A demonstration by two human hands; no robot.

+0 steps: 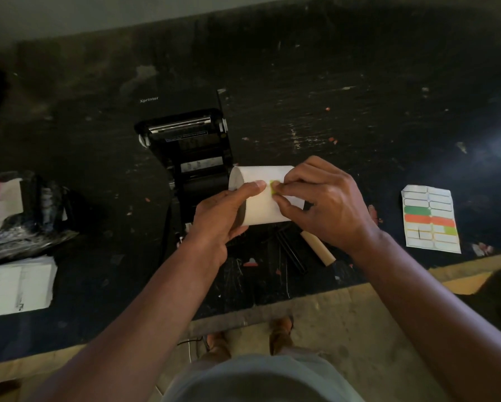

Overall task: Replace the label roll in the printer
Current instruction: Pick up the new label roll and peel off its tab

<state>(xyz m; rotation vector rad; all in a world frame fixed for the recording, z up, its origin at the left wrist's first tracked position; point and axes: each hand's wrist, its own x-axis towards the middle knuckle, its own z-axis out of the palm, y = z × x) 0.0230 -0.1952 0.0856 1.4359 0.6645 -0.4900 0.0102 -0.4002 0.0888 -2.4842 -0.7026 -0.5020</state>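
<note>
New label roll (268, 198) held above the bench (359, 82), just in front of the open printer (191, 146). Left hand (220, 216) wrapped round the roll's near end, thumb pressed on top. Right hand (324, 204) pinching the small green tab (273, 187) sealing the loose end. Best peeled slowly, low along the surface, with the roll kept firmly clamped against unwinding. Old cardboard core (319, 248) lying below, black rod (291, 250) just beside it; sticker sheet (429, 219) well apart to the right.

Brand name "Xprinter", in pale letters, on the raised black lid of the printer (182, 140), far from the viewer; no other text is legible.
</note>
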